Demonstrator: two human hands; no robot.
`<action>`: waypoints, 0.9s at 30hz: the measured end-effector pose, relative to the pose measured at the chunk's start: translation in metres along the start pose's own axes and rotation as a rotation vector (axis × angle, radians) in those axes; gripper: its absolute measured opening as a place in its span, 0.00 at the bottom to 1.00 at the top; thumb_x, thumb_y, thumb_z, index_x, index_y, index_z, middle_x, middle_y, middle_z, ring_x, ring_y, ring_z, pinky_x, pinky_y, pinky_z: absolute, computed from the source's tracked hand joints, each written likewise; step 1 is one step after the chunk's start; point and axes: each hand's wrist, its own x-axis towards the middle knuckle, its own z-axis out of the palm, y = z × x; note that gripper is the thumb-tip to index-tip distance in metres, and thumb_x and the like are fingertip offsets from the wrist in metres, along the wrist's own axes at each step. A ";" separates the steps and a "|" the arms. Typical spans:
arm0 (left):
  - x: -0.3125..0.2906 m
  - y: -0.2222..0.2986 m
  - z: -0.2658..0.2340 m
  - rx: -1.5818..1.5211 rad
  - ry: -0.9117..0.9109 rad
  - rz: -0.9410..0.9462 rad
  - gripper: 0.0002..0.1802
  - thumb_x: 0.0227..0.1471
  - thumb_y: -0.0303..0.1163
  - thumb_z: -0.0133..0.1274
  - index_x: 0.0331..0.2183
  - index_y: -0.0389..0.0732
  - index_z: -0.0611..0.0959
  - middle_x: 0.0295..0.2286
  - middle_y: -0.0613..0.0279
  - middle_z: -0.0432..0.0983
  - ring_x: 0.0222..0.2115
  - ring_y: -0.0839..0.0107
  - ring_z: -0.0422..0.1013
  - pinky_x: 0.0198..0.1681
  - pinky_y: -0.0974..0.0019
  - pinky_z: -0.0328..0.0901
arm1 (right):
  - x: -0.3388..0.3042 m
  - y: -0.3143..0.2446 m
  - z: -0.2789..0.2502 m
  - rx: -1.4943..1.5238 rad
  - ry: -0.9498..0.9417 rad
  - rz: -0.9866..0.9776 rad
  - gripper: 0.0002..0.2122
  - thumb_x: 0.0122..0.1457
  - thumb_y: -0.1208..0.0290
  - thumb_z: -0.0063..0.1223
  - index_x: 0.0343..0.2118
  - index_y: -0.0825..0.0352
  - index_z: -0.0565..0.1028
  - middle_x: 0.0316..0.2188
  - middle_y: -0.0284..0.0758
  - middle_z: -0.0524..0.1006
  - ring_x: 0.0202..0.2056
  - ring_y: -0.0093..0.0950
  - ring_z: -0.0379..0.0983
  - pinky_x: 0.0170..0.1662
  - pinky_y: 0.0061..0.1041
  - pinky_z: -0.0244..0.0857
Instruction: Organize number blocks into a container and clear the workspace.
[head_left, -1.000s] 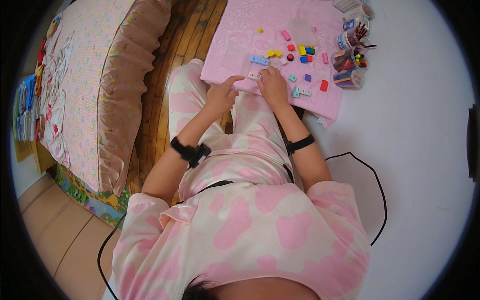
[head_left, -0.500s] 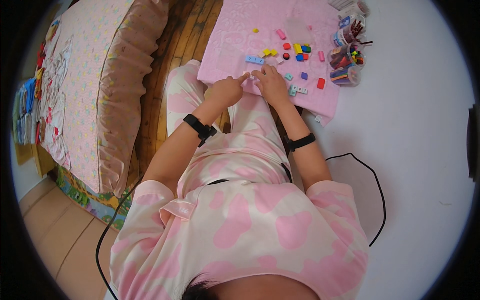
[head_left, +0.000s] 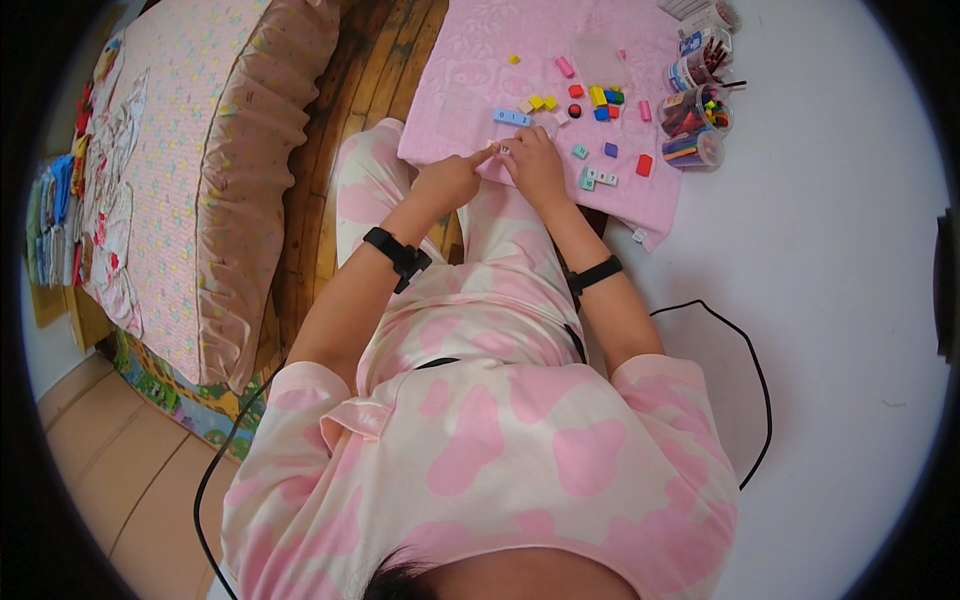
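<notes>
My left hand (head_left: pixel 447 184) is at the near edge of a pink towel (head_left: pixel 450 60), its index finger stretched out and its other fingers curled. That fingertip meets a small white number block (head_left: pixel 504 151). From the right, my right hand (head_left: pixel 537 168) has bent fingers closed on the same block, partly hiding it. A light blue number strip (head_left: pixel 513 118) lies just beyond my fingers. Right of my right hand are a pale green cube (head_left: pixel 580 152), a dark blue cube (head_left: pixel 611 150) and a cluster of white and green number blocks (head_left: pixel 600 178).
Farther up the towel lie yellow cubes (head_left: pixel 543 103), pink pieces (head_left: pixel 565 67), a red block (head_left: pixel 644 165) and a stacked yellow block (head_left: pixel 598 96). Clear tubs of pens (head_left: pixel 692 150) stand along the right edge. A bed (head_left: pixel 225 150) is at left; a black cable (head_left: pixel 766 390) runs at right.
My right hand has shifted slightly left and its fingers have drawn in closer to my left fingertip at the white block. The other blocks keep their places on the towel.
</notes>
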 end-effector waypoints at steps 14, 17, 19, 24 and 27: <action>-0.005 -0.002 0.006 0.108 0.136 0.037 0.33 0.60 0.32 0.43 0.65 0.68 0.67 0.32 0.46 0.79 0.31 0.47 0.78 0.35 0.47 0.72 | 0.012 0.020 -0.026 -0.150 -0.135 -0.182 0.10 0.47 0.68 0.65 0.30 0.66 0.78 0.38 0.36 0.73 0.47 0.37 0.69 0.49 0.36 0.67; -0.003 0.001 0.010 0.193 0.192 0.081 0.33 0.59 0.31 0.44 0.65 0.63 0.68 0.30 0.48 0.79 0.29 0.50 0.78 0.33 0.50 0.72 | 0.014 0.028 -0.029 -0.155 -0.177 -0.223 0.10 0.47 0.68 0.66 0.30 0.65 0.78 0.38 0.35 0.73 0.48 0.36 0.70 0.49 0.36 0.67; -0.002 0.003 0.009 0.255 0.212 0.100 0.34 0.58 0.31 0.45 0.65 0.60 0.68 0.30 0.49 0.78 0.28 0.53 0.77 0.31 0.52 0.71 | 0.019 0.027 -0.031 -0.133 -0.204 -0.253 0.10 0.46 0.68 0.66 0.31 0.65 0.78 0.38 0.35 0.73 0.48 0.36 0.70 0.49 0.35 0.67; -0.003 0.009 0.013 0.355 0.257 0.118 0.34 0.56 0.29 0.48 0.65 0.56 0.69 0.30 0.52 0.77 0.26 0.59 0.76 0.28 0.55 0.70 | 0.020 0.029 -0.034 -0.192 -0.301 -0.287 0.10 0.47 0.69 0.66 0.32 0.64 0.78 0.39 0.35 0.74 0.49 0.35 0.70 0.48 0.35 0.68; -0.003 0.007 0.014 0.346 0.243 0.107 0.35 0.57 0.29 0.45 0.66 0.59 0.67 0.31 0.49 0.77 0.25 0.53 0.76 0.27 0.53 0.71 | 0.019 0.029 -0.035 -0.182 -0.309 -0.225 0.11 0.49 0.69 0.66 0.34 0.63 0.78 0.39 0.35 0.74 0.48 0.36 0.70 0.48 0.35 0.68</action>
